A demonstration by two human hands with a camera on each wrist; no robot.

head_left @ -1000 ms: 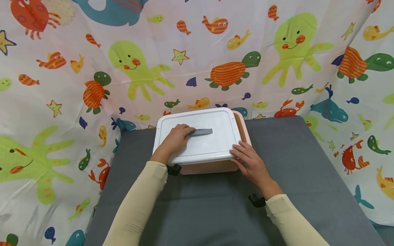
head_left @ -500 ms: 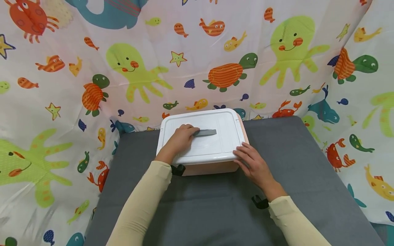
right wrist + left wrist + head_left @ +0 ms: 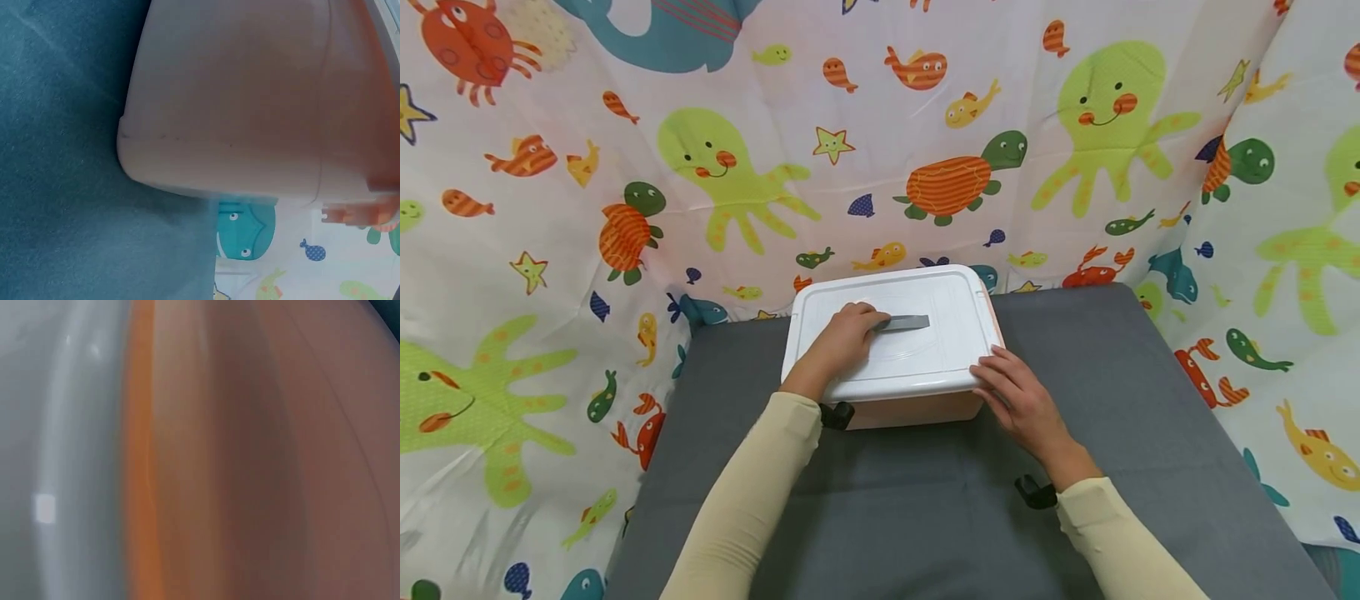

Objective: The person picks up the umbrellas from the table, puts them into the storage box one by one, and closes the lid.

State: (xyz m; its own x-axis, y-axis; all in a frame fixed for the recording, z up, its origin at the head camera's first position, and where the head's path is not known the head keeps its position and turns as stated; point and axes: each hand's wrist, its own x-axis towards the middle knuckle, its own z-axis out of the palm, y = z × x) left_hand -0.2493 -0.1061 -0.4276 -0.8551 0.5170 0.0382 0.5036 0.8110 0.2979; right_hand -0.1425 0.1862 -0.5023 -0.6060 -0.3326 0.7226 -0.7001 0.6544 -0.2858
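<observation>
A white lid (image 3: 943, 351) lies over a pink storage box (image 3: 917, 410) at the back of the table. On the lid is a grey handle (image 3: 906, 322), and my left hand (image 3: 845, 340) grips its left end. The fingers of my right hand (image 3: 1017, 398) rest on the lid's front right corner, the thumb lower at the edge. Only a thin pink strip of the box shows along the lid's right side. Close up in the left wrist view are the lid's pale rim (image 3: 81, 450) and the box wall (image 3: 262, 450). The right wrist view shows the box's lower corner (image 3: 219, 125) on the cloth.
Grey cloth (image 3: 895, 508) covers the table around the box. A white curtain (image 3: 880, 167) printed with sea animals hangs close behind the box and along both sides. Black wrist straps (image 3: 1036, 492) sit by both sleeves.
The lid has slid to the right under both hands. The wide gap on the right side of the box has narrowed to a thin strip. In the last half second hardly anything moved.
</observation>
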